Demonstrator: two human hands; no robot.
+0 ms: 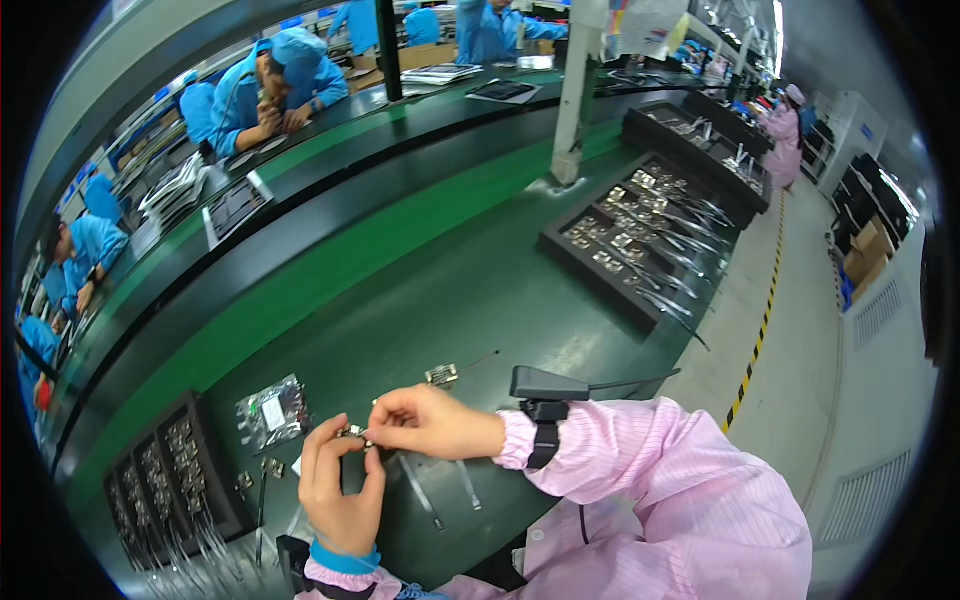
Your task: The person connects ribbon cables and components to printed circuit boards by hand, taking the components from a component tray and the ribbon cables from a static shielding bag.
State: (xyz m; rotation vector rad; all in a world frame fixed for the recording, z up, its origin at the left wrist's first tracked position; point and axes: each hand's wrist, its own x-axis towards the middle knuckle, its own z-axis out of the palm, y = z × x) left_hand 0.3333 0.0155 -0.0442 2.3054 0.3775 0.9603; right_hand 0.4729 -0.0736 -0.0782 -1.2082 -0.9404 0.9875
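My left hand (340, 490) pinches a small silvery electronic part (352, 432) between thumb and fingers. From the right, my right hand (430, 420) closes its thumb and fingertips on the same part, and the fingers hide much of it. Just beyond my right hand lies a loose metal module (441, 375) on the green bench. Below the hands are two pale flat strips, a longer strip (422, 492) and a shorter strip (468, 486). A clear plastic bag (273, 412) of small parts sits left of my hands, with a few small modules (272, 467) near it.
At the left, a black foam tray (240, 515) holds rows of modules with trailing strips. A larger black tray (600, 285) of similar parts stands far right, near a white post (572, 120). Beyond the raised dark ledge (330, 165), people in blue work.
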